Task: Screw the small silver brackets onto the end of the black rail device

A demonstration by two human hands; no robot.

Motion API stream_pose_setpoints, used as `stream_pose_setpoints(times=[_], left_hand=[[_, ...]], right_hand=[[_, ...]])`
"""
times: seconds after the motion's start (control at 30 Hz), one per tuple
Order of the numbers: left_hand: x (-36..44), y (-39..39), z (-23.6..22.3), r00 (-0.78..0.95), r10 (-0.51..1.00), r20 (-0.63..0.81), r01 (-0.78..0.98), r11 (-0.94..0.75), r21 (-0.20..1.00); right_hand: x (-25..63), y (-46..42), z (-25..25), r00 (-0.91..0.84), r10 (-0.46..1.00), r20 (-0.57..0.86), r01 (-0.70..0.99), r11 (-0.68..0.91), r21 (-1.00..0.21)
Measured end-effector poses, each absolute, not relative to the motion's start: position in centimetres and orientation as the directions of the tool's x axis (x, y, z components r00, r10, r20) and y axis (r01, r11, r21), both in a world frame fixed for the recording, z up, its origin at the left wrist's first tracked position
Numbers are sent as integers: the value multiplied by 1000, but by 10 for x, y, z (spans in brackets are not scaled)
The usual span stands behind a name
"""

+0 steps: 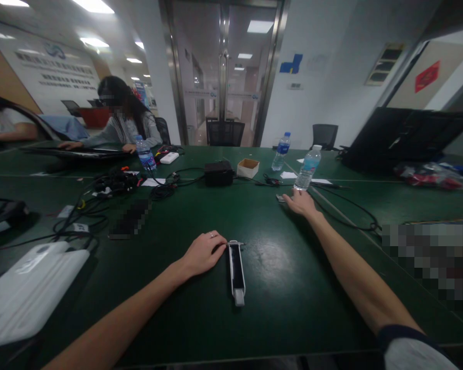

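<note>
My left hand (pixel 203 253) rests on the green table (pixel 262 277), its curled fingers touching the far end of a long white and black device (pixel 236 271) that lies flat in front of me. A ring shows on one finger. My right hand (pixel 301 202) is stretched far forward, palm down, with its fingertips at a small grey object (pixel 281 198) lying on the table. Just beyond that hand stands a clear water bottle (pixel 307 168).
Tangled black cables (pixel 116 185), a black box (pixel 218 173), a small cardboard box (pixel 248 167) and a second bottle (pixel 281 151) lie farther back. White cases (pixel 31 288) sit at my left, an open laptop (pixel 401 136) at the right. Two people sit at the far left.
</note>
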State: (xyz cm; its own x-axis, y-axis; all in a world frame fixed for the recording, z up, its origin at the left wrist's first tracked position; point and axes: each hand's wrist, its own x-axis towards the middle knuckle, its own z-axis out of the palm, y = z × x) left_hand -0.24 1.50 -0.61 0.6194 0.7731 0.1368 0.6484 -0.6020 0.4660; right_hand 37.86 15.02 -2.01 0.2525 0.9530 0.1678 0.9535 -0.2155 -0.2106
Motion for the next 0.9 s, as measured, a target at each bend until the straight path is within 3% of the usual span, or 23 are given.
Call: stream_pose_setpoints(times=[0.17, 0.53, 0.9], left_hand=[[0, 15, -5, 616, 779, 114, 666, -593, 452], [2, 16, -4, 615, 783, 96, 673, -584, 453], [3, 17, -5, 616, 782, 94, 670, -583, 460]], right_hand=[[424, 161, -49, 295, 945, 140, 941, -262, -215], [434, 182, -48, 272, 949, 161, 943, -229, -241], [380, 193, -43, 0, 994, 108, 957, 31, -288]])
